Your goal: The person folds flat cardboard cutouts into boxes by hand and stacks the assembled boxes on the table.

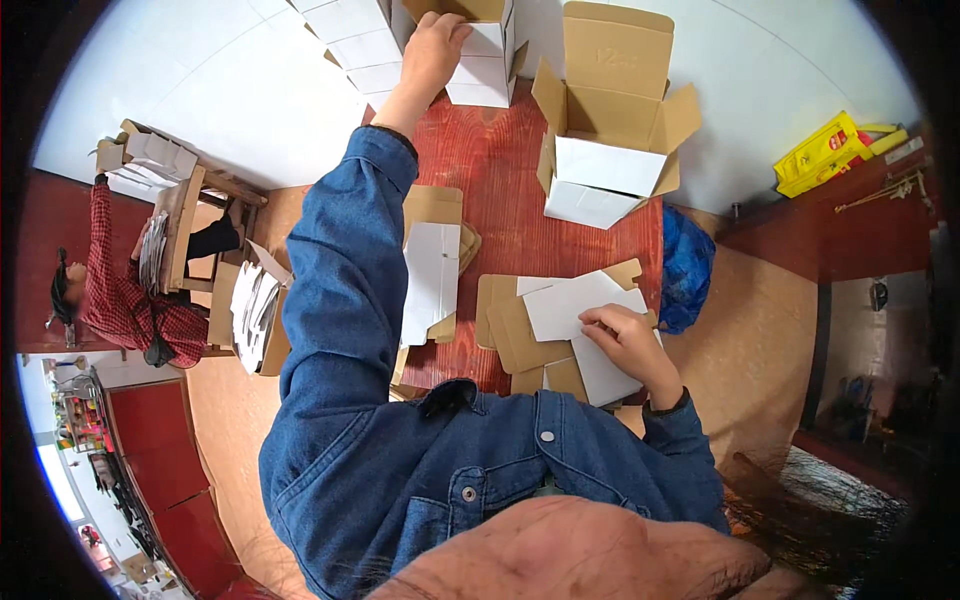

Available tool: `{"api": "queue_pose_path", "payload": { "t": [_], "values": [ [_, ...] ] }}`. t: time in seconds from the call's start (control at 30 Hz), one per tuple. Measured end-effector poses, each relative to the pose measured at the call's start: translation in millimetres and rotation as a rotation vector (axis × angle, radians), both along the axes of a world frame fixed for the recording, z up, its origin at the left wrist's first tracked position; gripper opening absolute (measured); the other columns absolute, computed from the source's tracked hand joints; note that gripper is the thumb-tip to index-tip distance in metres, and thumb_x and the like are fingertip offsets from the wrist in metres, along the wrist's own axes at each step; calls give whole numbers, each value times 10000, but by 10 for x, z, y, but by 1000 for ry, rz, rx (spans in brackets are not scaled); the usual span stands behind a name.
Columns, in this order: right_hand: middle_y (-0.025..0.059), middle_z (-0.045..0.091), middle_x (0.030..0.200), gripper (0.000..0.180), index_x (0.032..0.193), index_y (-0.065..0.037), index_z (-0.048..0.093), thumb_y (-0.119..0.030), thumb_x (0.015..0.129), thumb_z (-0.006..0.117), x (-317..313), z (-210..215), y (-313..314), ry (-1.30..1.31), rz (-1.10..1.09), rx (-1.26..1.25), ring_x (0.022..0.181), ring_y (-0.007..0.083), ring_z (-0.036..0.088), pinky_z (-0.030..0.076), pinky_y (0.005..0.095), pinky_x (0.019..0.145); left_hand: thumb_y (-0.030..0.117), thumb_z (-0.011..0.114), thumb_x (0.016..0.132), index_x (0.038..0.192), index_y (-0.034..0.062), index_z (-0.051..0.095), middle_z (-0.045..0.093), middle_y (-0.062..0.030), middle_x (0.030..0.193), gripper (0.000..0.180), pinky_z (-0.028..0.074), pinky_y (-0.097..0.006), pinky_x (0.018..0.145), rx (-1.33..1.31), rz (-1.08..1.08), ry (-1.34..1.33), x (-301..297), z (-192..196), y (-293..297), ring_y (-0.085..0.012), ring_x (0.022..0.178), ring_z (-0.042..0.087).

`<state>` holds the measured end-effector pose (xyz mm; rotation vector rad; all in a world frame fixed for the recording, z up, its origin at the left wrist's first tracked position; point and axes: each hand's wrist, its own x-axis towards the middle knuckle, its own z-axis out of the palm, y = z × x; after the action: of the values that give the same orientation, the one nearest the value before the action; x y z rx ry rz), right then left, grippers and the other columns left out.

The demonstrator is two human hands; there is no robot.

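Observation:
At the far end of the red wooden table (497, 190), my left hand (437, 50) is closed on the top rim of a white cardboard box (482, 62) with a brown inside. The arm is stretched out to reach it. My right hand (630, 345) hovers low over, or rests on, flat white-and-brown cartons (570, 312) near the table's front edge. Its fingers are loosely bent and slightly apart, and nothing shows between them. Beside my left forearm lie more flat cartons (432, 275). A larger white box (606, 165) stands at the far right with its brown flaps open.
Stacked white boxes (365, 50) stand at the far left against the wall. A blue plastic bag (686, 270) hangs by the table's right edge. Left, another person in a checked shirt (130, 310) reaches toward boxes. A carton of flat sheets (262, 315) stands nearby. A yellow package (820, 155) lies right.

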<state>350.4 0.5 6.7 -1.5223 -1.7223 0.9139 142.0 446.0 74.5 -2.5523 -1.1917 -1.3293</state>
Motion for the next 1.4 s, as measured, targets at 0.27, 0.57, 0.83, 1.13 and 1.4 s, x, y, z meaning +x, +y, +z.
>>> {"api": "queue_pose_path", "payload": {
  "t": [0.27, 0.57, 0.83, 1.13, 1.4],
  "values": [
    [105, 736, 977, 126, 1027, 16, 712, -32, 915, 678, 21, -14, -15, 16, -16, 32, 766, 225, 646, 502, 296, 701, 264, 653, 965, 1062, 49, 720, 683, -119, 1019, 245, 539, -398, 756, 151, -4, -57, 110, 143, -65, -320, 851, 669],
    [76, 733, 938, 152, 1034, 9, 725, -30, 898, 669, 165, 213, 10, 37, -222, 19, 694, 145, 577, 443, 262, 623, 252, 686, 951, 1042, 58, 758, 707, -95, 958, 226, 527, -332, 704, -248, -104, 28, -8, 363, -784, -251, 779, 661],
    [60, 728, 938, 144, 1035, 17, 713, -9, 904, 657, 247, 398, 132, 123, -446, 158, 709, 138, 571, 450, 240, 645, 176, 743, 909, 1056, 74, 751, 728, -38, 973, 179, 503, -269, 677, -29, -387, -7, 449, 613, -2067, -181, 786, 645],
    [57, 746, 947, 171, 1055, 20, 714, -24, 902, 652, 244, 109, -171, 130, -161, 129, 715, 141, 584, 454, 239, 648, 144, 721, 866, 1022, 123, 726, 666, -9, 899, 157, 499, -328, 638, 195, -330, 245, 596, 606, -2115, -220, 764, 612],
    [63, 749, 945, 180, 1053, 27, 727, -33, 903, 649, 334, 200, -255, 153, -235, 3, 726, 145, 601, 456, 237, 647, 178, 695, 902, 1014, 151, 741, 669, -3, 892, 124, 516, -350, 681, 379, 60, 253, -155, 1368, -1601, -237, 777, 619]
  ]
}}
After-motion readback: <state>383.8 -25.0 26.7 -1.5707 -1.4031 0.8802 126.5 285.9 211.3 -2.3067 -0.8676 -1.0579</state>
